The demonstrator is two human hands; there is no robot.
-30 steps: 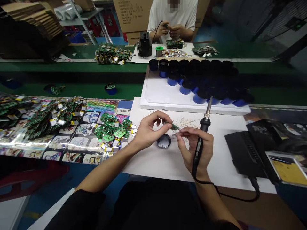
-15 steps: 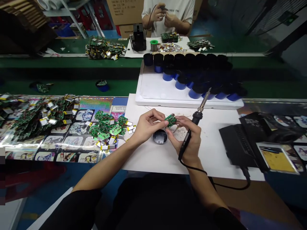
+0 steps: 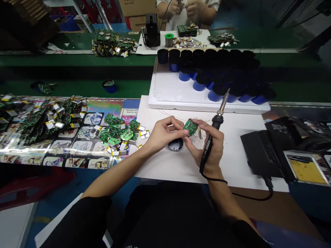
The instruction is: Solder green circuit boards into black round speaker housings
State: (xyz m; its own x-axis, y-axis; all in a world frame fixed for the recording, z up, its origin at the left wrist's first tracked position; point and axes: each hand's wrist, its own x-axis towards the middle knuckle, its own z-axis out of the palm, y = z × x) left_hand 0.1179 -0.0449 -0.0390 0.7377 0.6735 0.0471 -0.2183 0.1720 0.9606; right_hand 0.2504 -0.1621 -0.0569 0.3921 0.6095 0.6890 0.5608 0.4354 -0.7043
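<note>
White worktop (image 3: 170, 168), left hand (image 3: 164, 133) pinching green circuit board (image 3: 190, 127), right hand (image 3: 215, 150) touching it, also gripping soldering iron (image 3: 217, 120)

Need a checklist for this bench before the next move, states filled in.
1. Circuit board supported: ok, between left hand and right hand.
2. Soldering iron in right hand, tip pointing away from both hands: ok.
3. Tip clear of blue cups: cannot tell, they nearly overlap in view.
4. Iron hot: cannot tell.
5. Round dark piece fully visible: not ok, left hand covers part.
6. White sheet free of crumbs: not ok.
</note>
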